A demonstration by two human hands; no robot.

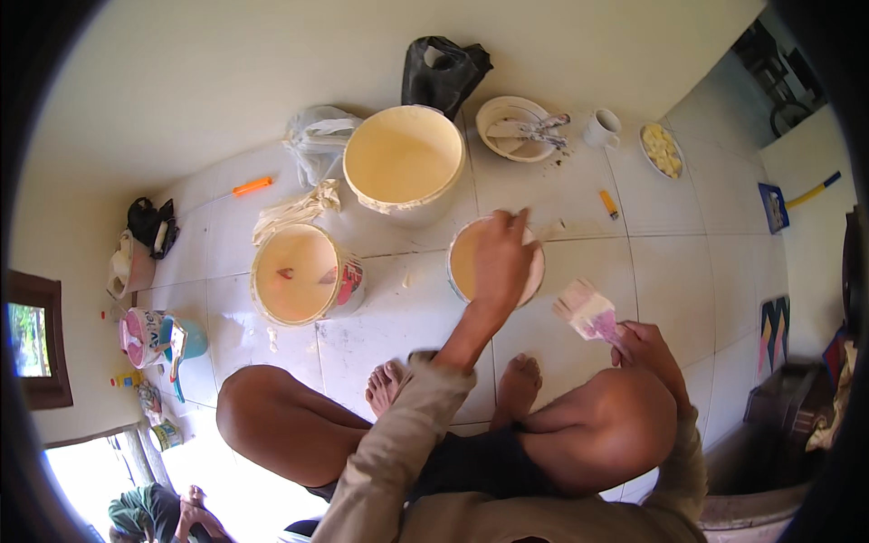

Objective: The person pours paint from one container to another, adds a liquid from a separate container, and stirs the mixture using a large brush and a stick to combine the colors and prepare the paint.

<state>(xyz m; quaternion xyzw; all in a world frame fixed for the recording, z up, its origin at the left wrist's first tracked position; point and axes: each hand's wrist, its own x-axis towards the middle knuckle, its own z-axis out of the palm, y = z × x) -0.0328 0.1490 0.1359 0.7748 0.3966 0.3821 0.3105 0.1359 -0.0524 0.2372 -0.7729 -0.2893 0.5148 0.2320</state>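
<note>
My left hand (503, 259) reaches over a small tub (460, 242) of cream-coloured paint, hiding part of its inside. Its fingers are apart, and nothing shows in them. By my right knee, my right hand (644, 351) is closed round the handle of a wide paintbrush (588, 312). Pale paint coats the brush's bristles, which point up and to the left. Left of the tub stands a bucket (294, 271) with cream paint inside. Behind these two is a larger cream bucket (403, 163), its rim smeared with paint.
At the back are a bowl (496, 110) with paint-smeared tools, a white mug (602, 128) and a plate of pale yellow pieces (662, 150). An orange lighter (608, 204) and an orange-handled screwdriver (252, 186) lie on the tiles. Another person (158, 514) sits at the lower left.
</note>
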